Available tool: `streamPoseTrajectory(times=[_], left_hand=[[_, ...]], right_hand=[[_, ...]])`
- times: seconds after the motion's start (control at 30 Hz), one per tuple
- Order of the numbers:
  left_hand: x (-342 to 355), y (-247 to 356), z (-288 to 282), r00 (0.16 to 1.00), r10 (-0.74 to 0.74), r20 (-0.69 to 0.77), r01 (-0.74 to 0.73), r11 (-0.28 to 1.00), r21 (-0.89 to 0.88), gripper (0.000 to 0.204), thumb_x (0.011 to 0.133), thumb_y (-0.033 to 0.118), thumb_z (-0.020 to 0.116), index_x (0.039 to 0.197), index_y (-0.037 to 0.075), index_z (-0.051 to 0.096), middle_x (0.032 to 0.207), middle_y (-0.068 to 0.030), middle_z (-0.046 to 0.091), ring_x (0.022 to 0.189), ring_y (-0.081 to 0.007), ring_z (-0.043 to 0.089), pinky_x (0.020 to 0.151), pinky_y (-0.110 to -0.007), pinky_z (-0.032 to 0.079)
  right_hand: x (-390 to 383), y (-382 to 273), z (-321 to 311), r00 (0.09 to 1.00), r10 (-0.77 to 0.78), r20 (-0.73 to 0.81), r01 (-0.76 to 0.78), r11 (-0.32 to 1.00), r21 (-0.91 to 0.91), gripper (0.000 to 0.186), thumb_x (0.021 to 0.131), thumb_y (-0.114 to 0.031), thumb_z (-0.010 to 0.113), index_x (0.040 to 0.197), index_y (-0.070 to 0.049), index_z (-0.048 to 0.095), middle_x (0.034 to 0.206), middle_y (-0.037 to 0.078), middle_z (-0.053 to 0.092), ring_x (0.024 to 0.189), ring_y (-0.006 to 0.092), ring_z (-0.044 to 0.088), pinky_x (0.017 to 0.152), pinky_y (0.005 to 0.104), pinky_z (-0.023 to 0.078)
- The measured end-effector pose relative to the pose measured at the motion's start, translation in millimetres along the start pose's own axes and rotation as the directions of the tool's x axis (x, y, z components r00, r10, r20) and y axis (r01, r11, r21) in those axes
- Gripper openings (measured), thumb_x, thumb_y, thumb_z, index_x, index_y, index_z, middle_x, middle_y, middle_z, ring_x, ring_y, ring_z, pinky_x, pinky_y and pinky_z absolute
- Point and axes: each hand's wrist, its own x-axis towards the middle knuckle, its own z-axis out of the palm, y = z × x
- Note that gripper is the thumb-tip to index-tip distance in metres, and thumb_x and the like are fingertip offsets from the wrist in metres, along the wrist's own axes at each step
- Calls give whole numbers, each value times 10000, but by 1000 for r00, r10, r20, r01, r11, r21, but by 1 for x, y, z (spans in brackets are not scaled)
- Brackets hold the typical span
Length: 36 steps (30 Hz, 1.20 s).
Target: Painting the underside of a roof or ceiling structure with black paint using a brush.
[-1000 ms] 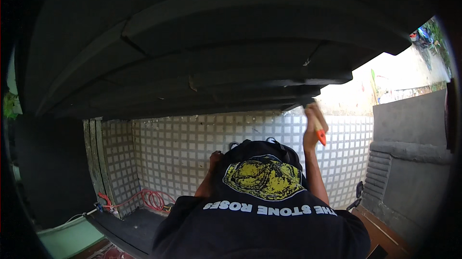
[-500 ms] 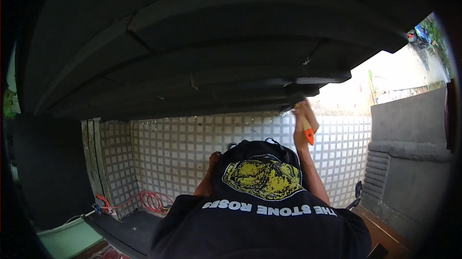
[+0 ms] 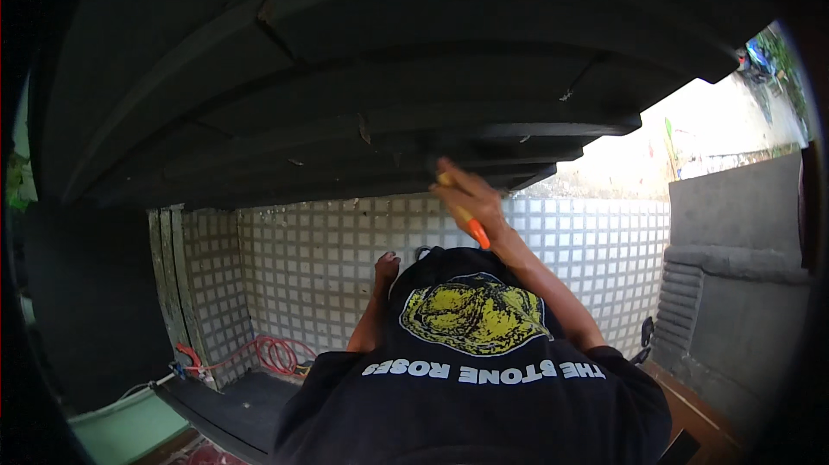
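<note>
Here I have the right hand (image 3: 473,203) just right of the middle of my view, its fingers wrapped around a brush (image 3: 477,230), and it's a firm-looking hold! The handle slants, its orange end pointing down toward the lower right, the other end aimed up at the dark stepped panel (image 3: 363,76) that fills the whole top of the frame. The bristle end is a blur, dark against dark, so I can't tell whether it touches the surface. Over to the left hand (image 3: 389,266), low and left of centre, close beside the black shirt (image 3: 466,404): it's small and half in shadow, and I can't tell whether it's open, closed or gripping something. The right forearm reaches in from the lower right, bent across toward the middle, and between the arms sits the shirt's big yellow print (image 3: 475,314). Beneath it all, pale checked tiles (image 3: 311,266) run across the centre, brighter on the right. Lower left, a red hose (image 3: 276,354) lies in loose coils, near a worn post (image 3: 168,275). Far right, a grey wall (image 3: 738,215) stands, and up in the upper right corner, some green plants (image 3: 790,68) catch daylight.
</note>
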Motion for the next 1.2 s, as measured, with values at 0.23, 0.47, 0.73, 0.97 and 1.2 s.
streamPoseTrajectory(times=[0.23,0.47,0.73,0.97,1.2], left_hand=[[-23,-57,-3,974,191,125,-221,922,317,394,832,295,611,1147,83,715,1190,-217,685,1155,-373,634,938,-445,533],[-70,-99,10,979,-184,89,200,954,-223,372,833,331,647,1106,98,744,1225,-206,682,1112,-381,662,937,-442,536],[-68,-142,4,999,12,51,-2,980,-198,362,886,310,594,1115,68,735,1218,-207,686,1128,-378,657,956,-442,522],[-43,-100,-27,983,-183,17,184,982,-48,440,864,345,606,1192,68,700,1194,-219,686,1144,-392,643,983,-435,505],[-30,-135,-26,996,-22,85,12,994,111,470,856,347,612,1204,40,686,1199,-214,683,1141,-391,640,980,-440,503]], right_hand=[[-17,57,-34,998,-5,-55,2,999,-50,356,819,62,686,1136,-94,732,1379,184,609,1035,280,691,832,374,576],[-47,66,-107,761,331,-557,-518,827,-216,157,954,22,624,1077,78,704,1137,218,704,1027,280,683,886,350,545],[-8,-15,43,978,112,-179,-149,966,-210,185,749,-19,719,916,-88,760,1172,170,717,879,298,657,756,371,537],[12,-40,66,990,-4,141,-1,999,36,211,736,-2,701,909,-104,762,1302,188,662,950,308,668,805,361,549],[-29,5,-3,954,138,-267,-217,932,-292,152,792,10,674,907,-46,755,1324,234,639,1005,327,659,859,388,532]])
